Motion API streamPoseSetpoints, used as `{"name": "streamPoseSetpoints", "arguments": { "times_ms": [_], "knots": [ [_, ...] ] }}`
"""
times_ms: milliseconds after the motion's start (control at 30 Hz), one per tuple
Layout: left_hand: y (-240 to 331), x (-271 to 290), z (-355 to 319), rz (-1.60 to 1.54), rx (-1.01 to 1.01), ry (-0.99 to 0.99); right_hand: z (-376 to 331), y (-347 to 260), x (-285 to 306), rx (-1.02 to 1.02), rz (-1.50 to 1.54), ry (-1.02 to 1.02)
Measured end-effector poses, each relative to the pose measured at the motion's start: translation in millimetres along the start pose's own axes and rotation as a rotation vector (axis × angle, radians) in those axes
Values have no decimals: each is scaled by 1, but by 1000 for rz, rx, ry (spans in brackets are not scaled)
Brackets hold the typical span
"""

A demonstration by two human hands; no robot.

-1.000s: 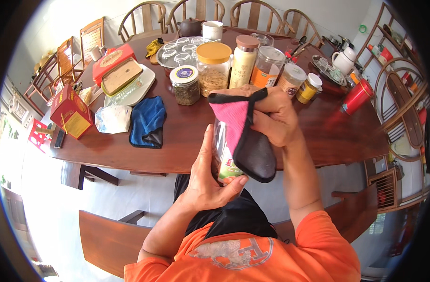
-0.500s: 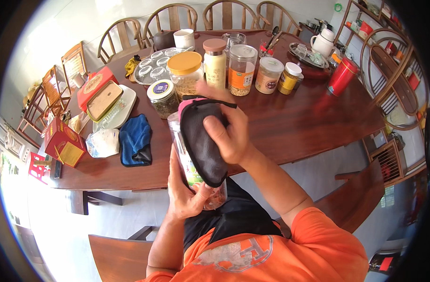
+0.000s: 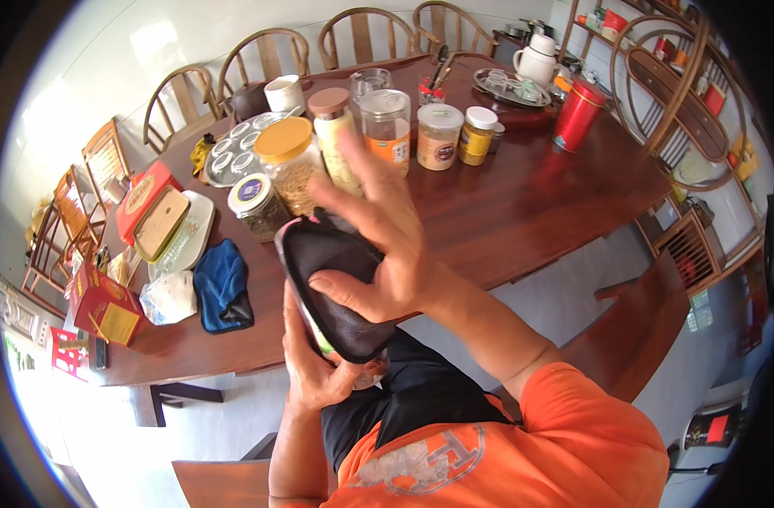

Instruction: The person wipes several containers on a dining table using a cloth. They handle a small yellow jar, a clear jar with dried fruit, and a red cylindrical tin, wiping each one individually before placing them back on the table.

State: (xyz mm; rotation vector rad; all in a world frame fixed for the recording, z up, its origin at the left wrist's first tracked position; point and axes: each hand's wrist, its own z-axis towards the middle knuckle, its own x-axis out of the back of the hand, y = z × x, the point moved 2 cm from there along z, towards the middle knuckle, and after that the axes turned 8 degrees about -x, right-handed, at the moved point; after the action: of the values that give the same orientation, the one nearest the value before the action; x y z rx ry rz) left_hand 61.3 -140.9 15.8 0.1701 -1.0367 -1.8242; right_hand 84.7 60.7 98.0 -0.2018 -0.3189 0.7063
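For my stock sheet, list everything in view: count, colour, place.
Cloth: 1, black and pink, against held jar
Held jar: 1, clear, mostly behind cloth
Second cloth: 1, blue, table's left
Packet: 1, white, beside second cloth
Boxes: 2, red, table's left
Platter: 1, white, beside boxes
Jars: at least 5, mixed, table's far middle
Bottle: 1, cream, among jars
Mug: 1, white, far side
Pot: 1, dark, beside mug
Glassware trays: 2, silvery, far side
Canister: 1, red, far right
Jug: 1, white, far right
Table: 1, reddish, centre
Curved chairs: 4, brown, along wall
Shelving: count unclear, brown, right
Shirt: 1, orange, bottom
Left hand: 1, bare, around held jar
Right hand: 1, bare, on cloth, fingers spread
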Motion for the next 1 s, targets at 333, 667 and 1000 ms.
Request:
{"name": "streamPoseSetpoints", "arguments": {
  "times_ms": [333, 667, 1000],
  "knots": [
    [-13, -25, 17, -104, -64, 32, -10, 14, 11, -207, 280, -80],
    [-21, -29, 34, -9, -135, 472, -94, -3, -28, -471, 337, -200],
    [-8, 27, 66, 73, -100, 1046, -76, 37, -9, -501, -292, -389]
  ]
}}
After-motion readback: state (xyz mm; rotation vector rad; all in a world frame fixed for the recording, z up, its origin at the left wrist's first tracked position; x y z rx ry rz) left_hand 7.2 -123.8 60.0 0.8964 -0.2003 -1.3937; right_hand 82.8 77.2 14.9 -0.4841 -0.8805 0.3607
